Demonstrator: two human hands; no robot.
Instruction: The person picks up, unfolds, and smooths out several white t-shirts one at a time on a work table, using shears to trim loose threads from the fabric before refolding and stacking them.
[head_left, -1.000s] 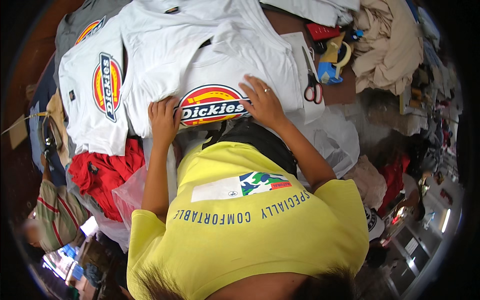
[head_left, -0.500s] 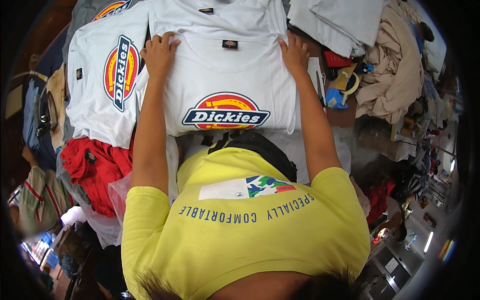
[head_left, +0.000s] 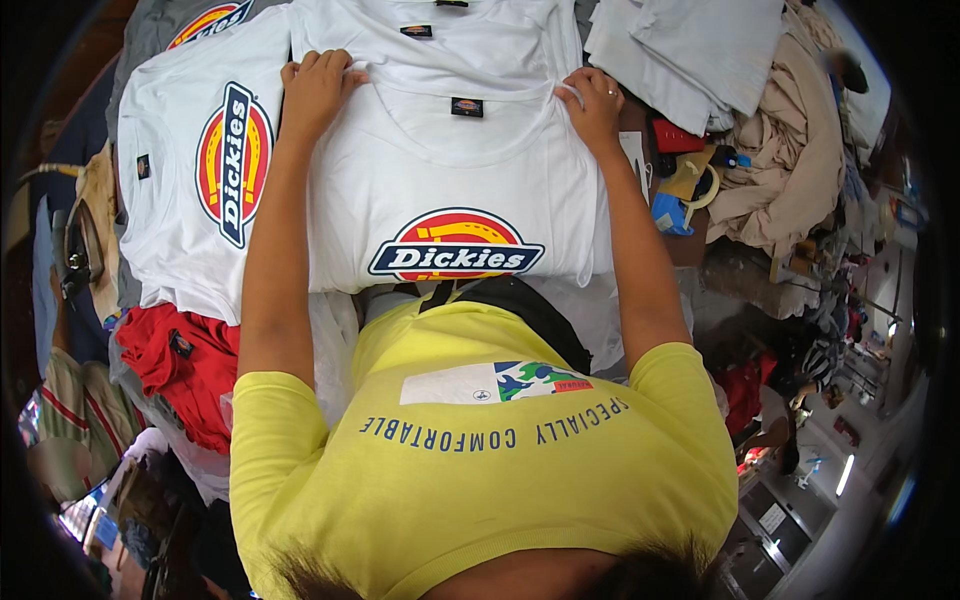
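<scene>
A white T-shirt (head_left: 450, 180) with a red, yellow and blue oval print lies flat in front of me, collar away from me. My left hand (head_left: 318, 88) presses on its left shoulder, fingers curled over the fabric edge. My right hand (head_left: 592, 100) pinches the right shoulder edge of the same shirt. Under it lies another white shirt (head_left: 430, 30), its collar label showing. My yellow shirt fills the lower part of the view.
A second printed white T-shirt (head_left: 200, 170) lies to the left, turned sideways. Red clothing (head_left: 180, 360) sits at lower left, folded white fabric (head_left: 690, 50) and beige cloth (head_left: 790, 150) at upper right, with a tape roll (head_left: 700, 185) and small items beside them.
Both hands slid from the printed logo up to the shirt's shoulders. The shirt now lies spread flat and sits slightly nearer to me.
</scene>
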